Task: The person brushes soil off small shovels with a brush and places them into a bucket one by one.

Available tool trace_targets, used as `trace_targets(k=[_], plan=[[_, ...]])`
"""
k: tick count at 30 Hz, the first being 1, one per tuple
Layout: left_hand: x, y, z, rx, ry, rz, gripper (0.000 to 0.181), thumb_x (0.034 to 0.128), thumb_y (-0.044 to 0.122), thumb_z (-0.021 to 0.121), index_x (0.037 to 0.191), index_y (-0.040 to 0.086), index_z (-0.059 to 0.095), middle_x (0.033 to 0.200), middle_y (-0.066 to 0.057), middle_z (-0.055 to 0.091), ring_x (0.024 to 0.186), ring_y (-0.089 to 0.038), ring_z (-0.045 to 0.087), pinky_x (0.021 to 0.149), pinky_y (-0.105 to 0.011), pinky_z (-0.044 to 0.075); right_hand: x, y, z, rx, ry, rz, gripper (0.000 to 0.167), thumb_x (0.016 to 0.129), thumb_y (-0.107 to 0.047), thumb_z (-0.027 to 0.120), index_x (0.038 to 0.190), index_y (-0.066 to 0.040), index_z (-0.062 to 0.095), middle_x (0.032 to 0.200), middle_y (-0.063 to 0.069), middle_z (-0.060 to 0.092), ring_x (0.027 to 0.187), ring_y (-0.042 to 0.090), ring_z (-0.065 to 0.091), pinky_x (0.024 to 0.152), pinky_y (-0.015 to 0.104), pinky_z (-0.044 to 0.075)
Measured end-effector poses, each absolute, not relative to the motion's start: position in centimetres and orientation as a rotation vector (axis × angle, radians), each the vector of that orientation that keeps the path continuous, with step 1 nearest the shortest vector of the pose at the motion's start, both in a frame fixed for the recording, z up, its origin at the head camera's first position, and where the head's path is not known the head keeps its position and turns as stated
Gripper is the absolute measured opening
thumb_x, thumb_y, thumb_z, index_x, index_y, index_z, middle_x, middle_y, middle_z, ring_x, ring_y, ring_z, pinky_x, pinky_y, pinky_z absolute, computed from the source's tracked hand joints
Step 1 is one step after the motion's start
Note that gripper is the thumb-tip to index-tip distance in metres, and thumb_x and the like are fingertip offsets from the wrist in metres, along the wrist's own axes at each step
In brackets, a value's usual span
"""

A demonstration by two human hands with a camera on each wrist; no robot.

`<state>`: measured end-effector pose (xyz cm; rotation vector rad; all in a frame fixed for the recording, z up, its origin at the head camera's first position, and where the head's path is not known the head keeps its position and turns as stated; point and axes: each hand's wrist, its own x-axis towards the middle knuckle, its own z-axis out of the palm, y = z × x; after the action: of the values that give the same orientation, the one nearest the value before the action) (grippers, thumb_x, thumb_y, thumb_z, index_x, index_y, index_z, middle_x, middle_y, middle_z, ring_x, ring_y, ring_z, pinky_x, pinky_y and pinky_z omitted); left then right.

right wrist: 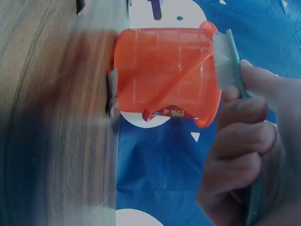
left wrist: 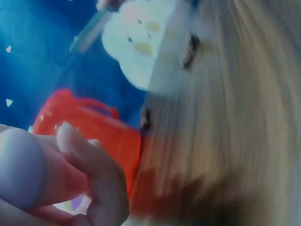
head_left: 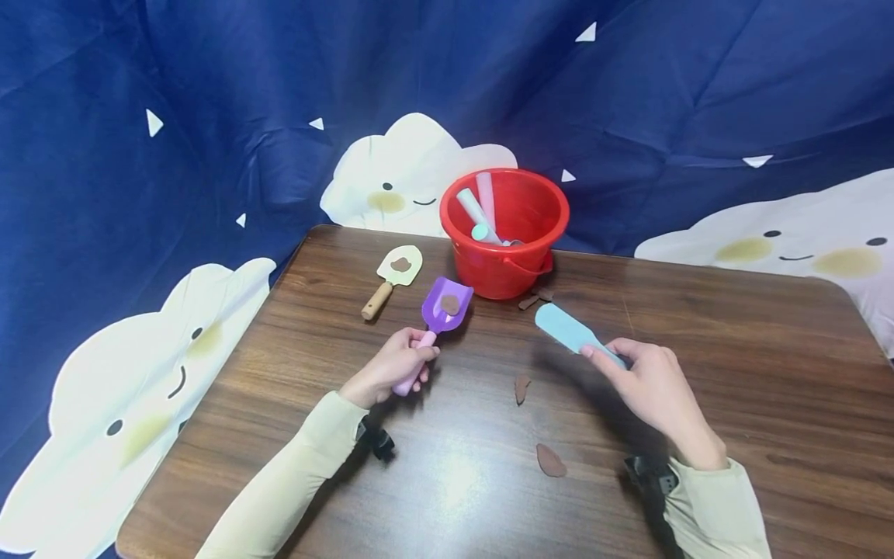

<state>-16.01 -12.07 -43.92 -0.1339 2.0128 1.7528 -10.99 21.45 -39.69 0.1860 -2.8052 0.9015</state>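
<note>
In the head view my left hand (head_left: pixel 393 366) grips the pink handle of a purple toy shovel (head_left: pixel 438 312), raised over the table, with a brown flake (head_left: pixel 450 304) on its blade. The handle's end, close up, fills the lower left of the left wrist view. My right hand (head_left: pixel 653 380) holds a light blue brush (head_left: pixel 567 329) by its handle above the table. Its pale bristles (right wrist: pixel 225 61) show in the right wrist view, in front of the red bucket (head_left: pixel 489 272). Two loose brown flakes, one (head_left: pixel 521 389) nearer the middle and one (head_left: pixel 551 460) towards the front, lie between my hands.
The bucket stands at the table's back edge with several pastel handles (head_left: pixel 478 211) inside. More brown scraps (head_left: pixel 535 300) lie at its foot. Left of it is a pale green trowel (head_left: pixel 388 289) with a wooden handle and a brown patch on its blade. Behind hangs a blue curtain (head_left: pixel 230 62).
</note>
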Motion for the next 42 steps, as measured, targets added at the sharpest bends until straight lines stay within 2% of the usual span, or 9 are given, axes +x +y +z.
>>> trace_targets(k=[10, 15, 21, 25, 29, 35, 42], plan=[[-14.0, -9.3, -43.7, -0.103, 1.819, 1.779, 0.046, 0.0883, 0.005, 0.05, 0.128, -0.006, 0.028, 0.069, -0.002, 0.047, 0.041, -0.006, 0.042, 0.032, -0.017, 0.038, -11.2, 20.2, -39.8, 0.252, -2.821, 0.933, 0.029, 0.089, -0.043, 0.065, 0.078, -0.017, 0.068, 0.053, -0.007, 0.044, 0.052, 0.01, 0.04, 0.046, 0.023, 0.033], [-13.2, -8.0, -44.0, -0.096, 1.824, 1.746, 0.048, 0.0835, 0.005, 0.05, 0.126, -0.008, 0.031, 0.057, -0.001, 0.044, 0.039, -0.006, 0.04, 0.03, -0.018, 0.037, -11.3, 19.6, -40.2, 0.272, -2.829, 0.94, 0.029, 0.089, -0.045, 0.064, 0.079, -0.018, 0.068, 0.055, -0.006, 0.047, 0.054, 0.011, 0.041, 0.048, 0.022, 0.034], [-12.1, -6.6, -44.2, -0.056, 1.805, 1.725, 0.036, 0.0833, 0.003, 0.049, 0.118, -0.005, 0.044, 0.065, -0.001, 0.046, 0.04, -0.006, 0.039, 0.032, -0.017, 0.037, -11.6, 18.9, -40.3, 0.31, -2.869, 0.942, 0.031, 0.089, -0.047, 0.063, 0.081, -0.018, 0.068, 0.055, -0.006, 0.047, 0.055, 0.012, 0.042, 0.049, 0.023, 0.034], [-11.6, -5.9, -44.0, -0.022, 1.793, 1.72, 0.024, 0.0825, 0.003, 0.048, 0.106, -0.002, 0.047, 0.058, -0.001, 0.044, 0.038, -0.007, 0.039, 0.031, -0.017, 0.036, -11.7, 18.3, -40.5, 0.334, -2.926, 0.901, 0.034, 0.09, -0.051, 0.061, 0.082, -0.018, 0.068, 0.054, -0.007, 0.046, 0.054, 0.012, 0.042, 0.048, 0.024, 0.034], [-11.3, -5.3, -43.9, -0.002, 1.803, 1.722, 0.014, 0.0812, 0.004, 0.049, 0.094, 0.007, 0.043, 0.052, 0.0, 0.041, 0.037, -0.008, 0.04, 0.031, -0.019, 0.037, -11.7, 17.7, -40.7, 0.369, -2.988, 0.854, 0.036, 0.089, -0.054, 0.059, 0.081, -0.02, 0.068, 0.052, -0.008, 0.041, 0.052, 0.011, 0.039, 0.046, 0.024, 0.032], [-10.9, -4.8, -43.7, 0.016, 1.869, 1.705, 0.014, 0.0804, 0.003, 0.049, 0.092, 0.008, 0.042, 0.054, -0.001, 0.042, 0.039, -0.011, 0.041, 0.031, -0.021, 0.038, -11.8, 17.2, -40.6, 0.406, -3.016, 0.802, 0.035, 0.089, -0.054, 0.059, 0.077, -0.022, 0.066, 0.051, -0.007, 0.038, 0.052, 0.011, 0.037, 0.045, 0.025, 0.029], [-10.5, -4.5, -43.0, 0.068, 1.986, 1.69, 0.014, 0.0764, 0.001, 0.049, 0.087, 0.009, 0.042, 0.061, -0.002, 0.043, 0.046, -0.011, 0.041, 0.036, -0.019, 0.036, -11.8, 16.6, -40.5, 0.373, -2.995, 0.712, 0.035, 0.088, -0.055, 0.06, 0.076, -0.022, 0.065, 0.049, -0.007, 0.041, 0.052, 0.015, 0.044, 0.043, 0.027, 0.031]])
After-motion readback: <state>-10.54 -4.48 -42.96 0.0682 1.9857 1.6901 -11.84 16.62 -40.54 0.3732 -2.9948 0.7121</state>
